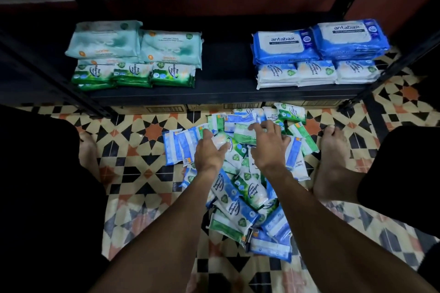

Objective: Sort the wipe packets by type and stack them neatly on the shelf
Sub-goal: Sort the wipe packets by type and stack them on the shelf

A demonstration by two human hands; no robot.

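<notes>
Packets (240, 188) heap on the floor before the shelf (226, 74), between bare feet (333, 164). Left hand (209, 152) grips a white packet (220, 140); right hand (269, 147) rests spread on the heap.

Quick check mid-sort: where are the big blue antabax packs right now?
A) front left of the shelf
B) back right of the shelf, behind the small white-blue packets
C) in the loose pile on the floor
B: the blue antabax packs lie at the back right of the shelf, behind the row of small white-blue packets.
</notes>
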